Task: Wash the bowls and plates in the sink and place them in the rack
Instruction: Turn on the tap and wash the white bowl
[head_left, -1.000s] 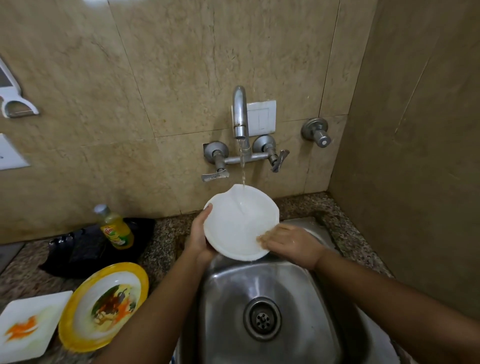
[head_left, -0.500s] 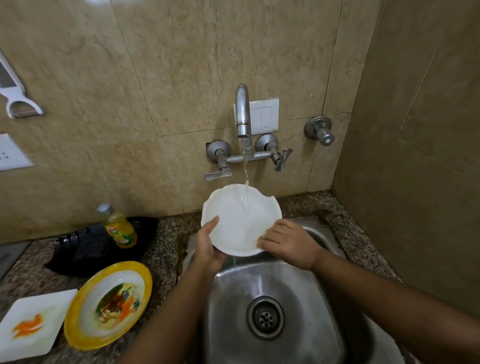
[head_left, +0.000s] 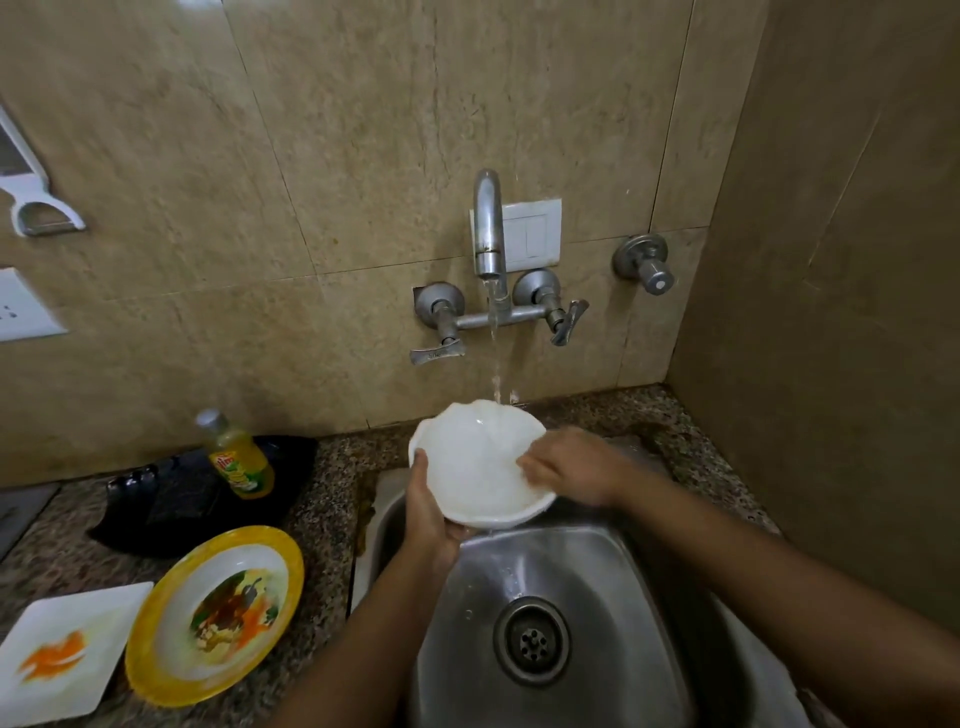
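White bowl (head_left: 467, 467): held up over the back of the sink (head_left: 597, 571). Its open side faces up and it tips a little toward the person. It is wet inside.
Left hand (head_left: 431, 514): over the sink's back left corner. It grasps the bowl's left rim, with the thumb inside the rim and the other fingers under the bowl.
Right hand (head_left: 566, 467): over the back of the sink, lying on the bowl's right rim with its fingers reaching inside. It is blurred, so I cannot tell if it grasps the rim or only presses on it.
Tap (head_left: 488, 228): on the wall behind the sink, with 2 handles.
Water (head_left: 494, 353): falls in 1 thin stream from the tap into the back part of the bowl.
Drain (head_left: 532, 640): 1 round drain in the middle of the shiny metal sink.
Yellow plate (head_left: 283, 558): on the counter (head_left: 332, 493) just left of the sink, with bits of food in its middle.
Square white plate (head_left: 93, 623): farther left of the sink, touching the yellow plate, with an orange smear on it.
Soap bottle (head_left: 240, 460): left of the sink and farther back, standing up, yellow.
Black thing (head_left: 182, 499): left of the sink, by the soap bottle. I cannot tell what it is.
Switch plate (head_left: 535, 234): white, on the wall behind the sink, right behind the tap.
Wall knob (head_left: 644, 265): on the wall behind the sink's right side.
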